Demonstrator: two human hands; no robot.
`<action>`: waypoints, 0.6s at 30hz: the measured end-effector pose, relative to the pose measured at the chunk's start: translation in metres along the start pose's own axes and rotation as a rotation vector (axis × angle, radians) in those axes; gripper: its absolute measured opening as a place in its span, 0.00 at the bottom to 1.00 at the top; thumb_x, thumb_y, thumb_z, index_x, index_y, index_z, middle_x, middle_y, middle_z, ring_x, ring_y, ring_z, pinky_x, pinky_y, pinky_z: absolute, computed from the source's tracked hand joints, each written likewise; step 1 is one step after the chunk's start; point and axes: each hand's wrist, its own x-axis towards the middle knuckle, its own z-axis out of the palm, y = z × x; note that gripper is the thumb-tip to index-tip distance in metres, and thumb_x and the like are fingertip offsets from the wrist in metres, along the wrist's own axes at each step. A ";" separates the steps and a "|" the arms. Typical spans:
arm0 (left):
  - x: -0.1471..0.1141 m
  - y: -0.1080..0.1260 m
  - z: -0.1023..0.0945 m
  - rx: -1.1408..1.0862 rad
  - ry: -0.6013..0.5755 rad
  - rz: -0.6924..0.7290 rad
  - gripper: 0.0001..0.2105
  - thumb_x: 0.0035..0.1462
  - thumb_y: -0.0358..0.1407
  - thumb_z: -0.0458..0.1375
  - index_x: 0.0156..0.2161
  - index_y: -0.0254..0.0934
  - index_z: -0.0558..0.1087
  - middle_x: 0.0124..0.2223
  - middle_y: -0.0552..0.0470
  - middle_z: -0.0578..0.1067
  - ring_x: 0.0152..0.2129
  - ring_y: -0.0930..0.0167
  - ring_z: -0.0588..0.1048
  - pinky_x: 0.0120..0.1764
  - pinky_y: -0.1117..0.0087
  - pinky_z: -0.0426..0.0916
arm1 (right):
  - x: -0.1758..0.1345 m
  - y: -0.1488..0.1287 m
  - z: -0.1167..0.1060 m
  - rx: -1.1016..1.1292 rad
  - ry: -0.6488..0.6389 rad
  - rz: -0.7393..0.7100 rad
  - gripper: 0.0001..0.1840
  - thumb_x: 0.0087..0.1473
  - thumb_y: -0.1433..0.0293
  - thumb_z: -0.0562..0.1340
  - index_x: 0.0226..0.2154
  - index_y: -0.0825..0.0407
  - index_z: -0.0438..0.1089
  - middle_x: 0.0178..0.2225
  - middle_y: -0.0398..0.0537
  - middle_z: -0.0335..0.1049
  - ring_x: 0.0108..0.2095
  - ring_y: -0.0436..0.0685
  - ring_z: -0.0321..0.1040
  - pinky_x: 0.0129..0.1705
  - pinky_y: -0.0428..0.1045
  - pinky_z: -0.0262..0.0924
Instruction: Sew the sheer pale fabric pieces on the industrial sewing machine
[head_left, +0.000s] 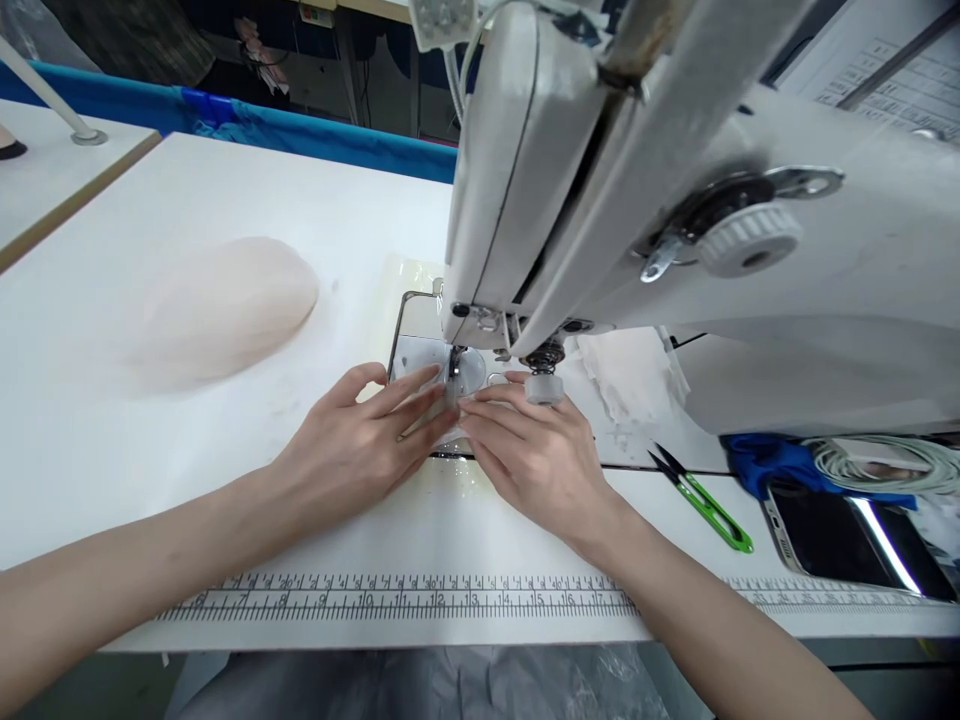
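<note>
Both hands meet at the needle area of a white sewing machine (pixel 525 160). My left hand (pixel 367 435) lies left of the presser foot (pixel 454 362), its fingers stretched over the metal needle plate (pixel 420 350) and its thumb apart. To the right, my right hand (pixel 536 450) has its fingers bent and close together, fingertips down near the plate. Between the fingertips shows a small whitish, see-through bit of material (pixel 450 435); its kind is unclear, and the fingers hide most of it.
A pale pink moulded cup (pixel 247 310) lies on the left of the white table. Folded white cloth pieces (pixel 634 370) sit under the machine arm. Green thread snips (pixel 705 500), a phone (pixel 855 540) and coiled cord (pixel 889 462) lie right. A ruler tape (pixel 405 597) runs along the front edge.
</note>
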 end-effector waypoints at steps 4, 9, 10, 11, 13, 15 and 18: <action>0.003 -0.006 0.006 -0.016 0.006 -0.021 0.12 0.66 0.31 0.52 0.53 0.39 0.71 0.52 0.50 0.77 0.55 0.65 0.70 0.48 0.60 0.61 | 0.001 0.002 0.003 -0.022 -0.006 0.013 0.09 0.59 0.76 0.59 0.33 0.52 0.76 0.37 0.42 0.80 0.35 0.52 0.73 0.51 0.52 0.60; 0.008 -0.012 0.010 -0.004 0.017 -0.045 0.13 0.66 0.32 0.52 0.53 0.42 0.70 0.51 0.51 0.77 0.54 0.66 0.72 0.47 0.59 0.61 | 0.002 0.007 0.008 -0.065 -0.020 0.033 0.10 0.59 0.77 0.59 0.35 0.52 0.76 0.36 0.44 0.80 0.37 0.53 0.73 0.50 0.52 0.61; 0.008 -0.013 0.010 -0.002 0.012 -0.048 0.13 0.66 0.32 0.52 0.53 0.42 0.70 0.52 0.51 0.77 0.54 0.66 0.72 0.47 0.59 0.61 | 0.002 0.007 0.008 -0.067 -0.024 0.037 0.10 0.59 0.77 0.59 0.36 0.52 0.76 0.36 0.44 0.80 0.37 0.53 0.73 0.50 0.52 0.62; 0.008 -0.013 0.010 0.002 0.009 -0.049 0.12 0.66 0.32 0.52 0.53 0.41 0.70 0.52 0.50 0.77 0.53 0.65 0.72 0.47 0.58 0.61 | 0.002 0.008 0.008 -0.066 -0.030 0.039 0.10 0.59 0.77 0.59 0.37 0.52 0.77 0.36 0.45 0.80 0.38 0.54 0.73 0.50 0.52 0.62; 0.006 -0.012 0.010 0.006 0.013 -0.041 0.13 0.66 0.30 0.52 0.53 0.39 0.70 0.53 0.50 0.76 0.54 0.65 0.72 0.47 0.57 0.61 | 0.001 0.008 0.008 -0.057 -0.038 0.027 0.10 0.59 0.76 0.60 0.38 0.52 0.76 0.36 0.46 0.79 0.39 0.55 0.73 0.49 0.53 0.63; 0.002 -0.010 0.010 -0.003 0.031 -0.032 0.13 0.66 0.28 0.51 0.53 0.38 0.70 0.52 0.51 0.77 0.54 0.65 0.71 0.47 0.58 0.61 | 0.000 0.008 0.008 -0.064 -0.028 0.003 0.09 0.60 0.76 0.60 0.38 0.52 0.76 0.37 0.45 0.79 0.39 0.55 0.73 0.50 0.54 0.63; -0.001 -0.009 0.011 -0.032 0.049 -0.037 0.13 0.65 0.27 0.50 0.52 0.38 0.70 0.51 0.51 0.77 0.54 0.65 0.71 0.48 0.58 0.60 | -0.001 0.007 0.007 -0.092 -0.003 -0.020 0.09 0.60 0.76 0.60 0.38 0.53 0.76 0.37 0.44 0.79 0.38 0.54 0.73 0.50 0.53 0.62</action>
